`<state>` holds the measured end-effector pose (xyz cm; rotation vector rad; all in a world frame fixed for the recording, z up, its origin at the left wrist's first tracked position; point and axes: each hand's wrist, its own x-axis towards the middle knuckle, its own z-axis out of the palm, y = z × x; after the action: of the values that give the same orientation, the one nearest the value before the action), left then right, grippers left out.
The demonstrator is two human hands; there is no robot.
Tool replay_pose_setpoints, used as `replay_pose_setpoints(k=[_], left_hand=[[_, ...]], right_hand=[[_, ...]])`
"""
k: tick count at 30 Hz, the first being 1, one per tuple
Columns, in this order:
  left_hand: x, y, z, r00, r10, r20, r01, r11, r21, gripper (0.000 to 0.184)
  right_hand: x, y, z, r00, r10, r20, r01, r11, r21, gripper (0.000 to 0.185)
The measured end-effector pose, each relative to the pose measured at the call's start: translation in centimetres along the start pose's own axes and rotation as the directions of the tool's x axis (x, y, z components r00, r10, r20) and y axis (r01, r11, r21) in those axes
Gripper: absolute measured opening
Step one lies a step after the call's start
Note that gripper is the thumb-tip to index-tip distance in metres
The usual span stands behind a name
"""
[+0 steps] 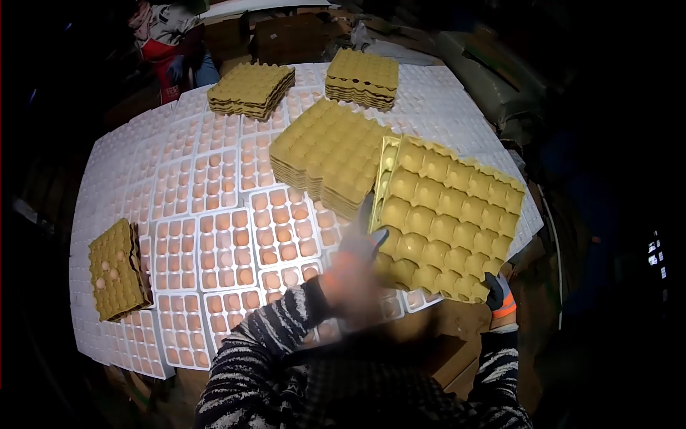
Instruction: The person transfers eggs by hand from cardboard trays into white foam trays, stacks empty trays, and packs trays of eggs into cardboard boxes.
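A yellow egg tray (446, 222) is tilted up in front of me, its rows of cups facing me and no eggs visible in it. My left hand (357, 261), gloved and partly blurred, is closed on its left edge. At the lower right corner, my right hand (500, 297) grips the same tray, its grey and orange glove partly hidden. A second layer shows along the left edge, but I cannot tell how many trays are held. Just behind and to the left lies a thick stack of egg trays (329, 154), resting on white egg-filled cartons (225, 247).
Two more tray stacks (250, 89) (362, 75) sit farther back. On the left, another tray stack (114, 272) carries several loose eggs. A person in a red apron (161, 61) stands at the far left edge. Cardboard (457, 343) lies below the near side.
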<state>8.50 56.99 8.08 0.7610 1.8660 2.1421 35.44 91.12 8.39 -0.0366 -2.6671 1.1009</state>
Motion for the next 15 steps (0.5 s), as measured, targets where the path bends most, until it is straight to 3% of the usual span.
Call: replay_pose_setpoints(k=[1, 3, 4, 5, 6, 7, 8, 9, 10, 12, 15], left_hand=[[3.5, -0.2, -1.9, 1.0, -0.029, 0.0, 0.028, 0.977, -0.212, 0.079], [10.3, 5.4, -6.6, 0.983, -0.153, 0.099, 0.175, 0.944, -0.28, 0.076], [13.0, 7.2, -8.8, 0.981, -0.181, 0.064, 0.189, 0.968, -0.163, 0.07], [15.3, 9.6, -10.9, 0.99, -0.058, 0.127, 0.061, 0.998, -0.017, 0.059], [19.7, 6.2, -15.2, 0.938, 0.231, 0.259, -0.312, 0.888, 0.338, 0.053], [21.2, 9.6, -15.2, 0.987, 0.081, 0.137, -0.118, 0.948, 0.295, 0.053], [24.7, 9.2, -17.2, 0.998, -0.037, -0.056, 0.056, 0.915, 0.399, 0.052], [26.1, 10.0, -18.8, 0.982, -0.077, -0.17, 0.146, 0.881, 0.449, 0.055], [28.2, 7.6, -21.9, 0.959, 0.073, -0.273, 0.078, 0.86, 0.504, 0.053], [30.0, 3.2, -26.9, 0.889, 0.154, -0.431, 0.062, 0.893, 0.447, 0.069], [26.4, -1.3, -28.5, 0.802, 0.119, -0.585, 0.124, 0.926, 0.357, 0.076]], right_hand=[[3.2, -1.8, 1.2, 1.0, -0.009, -0.022, 0.011, 0.996, 0.089, 0.055], [10.1, -5.7, 4.7, 0.992, 0.069, -0.109, -0.012, 0.892, 0.452, 0.047], [13.6, -7.7, 6.7, 0.981, 0.132, -0.144, -0.007, 0.76, 0.65, 0.044], [16.9, -8.9, 8.5, 0.956, 0.266, -0.121, -0.034, 0.512, 0.858, 0.045], [20.1, -10.8, 10.0, 0.952, 0.27, -0.143, 0.009, 0.443, 0.896, 0.047], [23.0, -12.2, 11.6, 0.95, 0.246, -0.192, 0.069, 0.433, 0.899, 0.053], [25.0, -11.2, 13.6, 0.957, 0.171, -0.234, 0.095, 0.579, 0.81, 0.05], [27.2, -12.1, 15.6, 0.935, 0.285, -0.211, 0.082, 0.406, 0.91, 0.055], [29.0, -12.9, 17.5, 0.906, 0.39, -0.164, 0.083, 0.217, 0.973, 0.061], [31.3, -11.3, 21.2, 0.92, 0.318, -0.231, 0.12, 0.332, 0.936, 0.065], [34.3, -4.3, 27.9, 0.794, 0.565, -0.224, 0.027, 0.336, 0.942, 0.065]])
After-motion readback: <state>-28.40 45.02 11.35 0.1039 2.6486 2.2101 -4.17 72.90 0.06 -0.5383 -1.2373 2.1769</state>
